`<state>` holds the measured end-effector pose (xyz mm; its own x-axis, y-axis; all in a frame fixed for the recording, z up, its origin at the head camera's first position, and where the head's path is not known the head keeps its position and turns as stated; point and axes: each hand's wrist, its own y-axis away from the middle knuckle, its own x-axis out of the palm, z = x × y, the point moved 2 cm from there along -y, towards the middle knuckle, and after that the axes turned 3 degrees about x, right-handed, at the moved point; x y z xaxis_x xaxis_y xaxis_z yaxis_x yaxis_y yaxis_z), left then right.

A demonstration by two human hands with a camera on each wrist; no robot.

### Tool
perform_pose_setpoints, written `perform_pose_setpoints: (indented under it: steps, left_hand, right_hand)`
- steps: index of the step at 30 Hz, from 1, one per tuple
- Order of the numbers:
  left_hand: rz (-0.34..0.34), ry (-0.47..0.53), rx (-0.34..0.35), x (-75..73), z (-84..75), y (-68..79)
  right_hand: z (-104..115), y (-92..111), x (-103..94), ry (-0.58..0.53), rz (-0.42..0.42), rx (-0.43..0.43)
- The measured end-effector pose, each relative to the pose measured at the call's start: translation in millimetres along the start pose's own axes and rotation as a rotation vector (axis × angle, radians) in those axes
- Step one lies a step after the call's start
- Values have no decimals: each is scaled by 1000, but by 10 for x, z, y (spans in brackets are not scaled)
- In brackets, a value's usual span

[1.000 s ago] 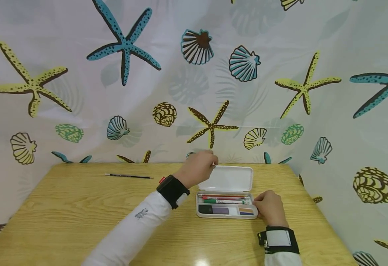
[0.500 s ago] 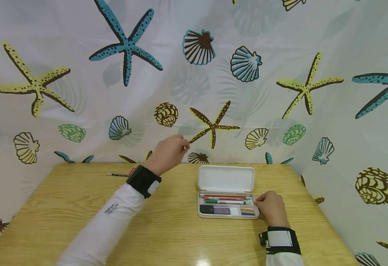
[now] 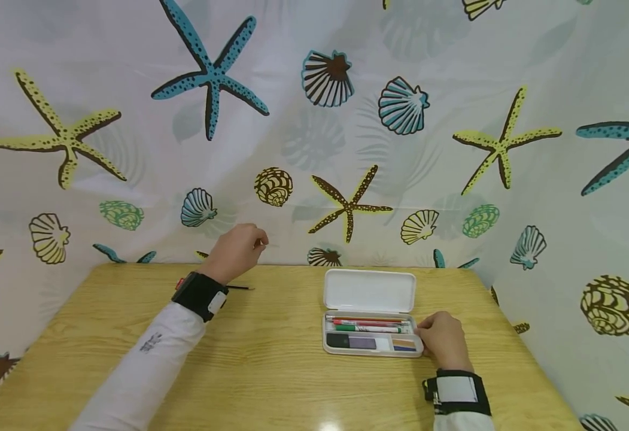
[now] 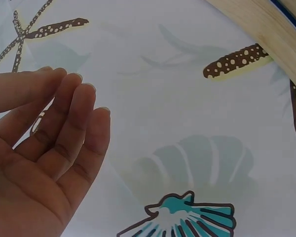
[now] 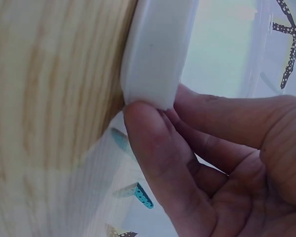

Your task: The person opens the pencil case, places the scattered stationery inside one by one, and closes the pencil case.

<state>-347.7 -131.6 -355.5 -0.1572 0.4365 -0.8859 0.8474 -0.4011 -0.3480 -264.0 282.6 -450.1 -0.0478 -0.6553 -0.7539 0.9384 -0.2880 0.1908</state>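
Right hand (image 3: 439,339) gripping open pencil case (image 3: 370,317) at its right end, left hand (image 3: 236,251) loose-fingered, seemingly empty, raised above pencil (image 3: 239,288)

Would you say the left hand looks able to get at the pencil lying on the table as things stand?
Probably yes. The left hand is raised, holds nothing, and hangs just above the pencil, which lies alone on the bare table; only the wrist band overlaps it in the head view.

Wooden table (image 3: 271,383); white curtain (image 3: 303,131) with starfish, shell print behind, right.
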Motion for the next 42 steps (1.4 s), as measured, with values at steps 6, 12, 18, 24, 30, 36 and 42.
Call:
perform_pose_setpoints:
  steps: [6, 12, 18, 24, 30, 36, 42]
  left_hand:
    - [8, 18, -22, 66, 215, 75]
    - [49, 24, -84, 147, 445, 168]
    - [119, 10, -138, 320, 680, 336]
    - [147, -9, -188, 531, 822, 454]
    - [173, -22, -179, 670, 925, 507]
    - [171, -18, -142, 722, 965, 528]
    - [148, -30, -120, 723, 980, 534]
  right_hand:
    - [-34, -4, 2, -3, 9, 8]
    - [-37, -2, -20, 0, 0, 2]
    - [-32, 9, -16, -4, 8, 3]
    - [-51, 13, 0, -4, -2, -7]
    - [-51, 9, 3, -2, -3, 0]
    - [-27, 6, 2, -2, -3, 7]
    - [-11, 6, -4, -3, -6, 5]
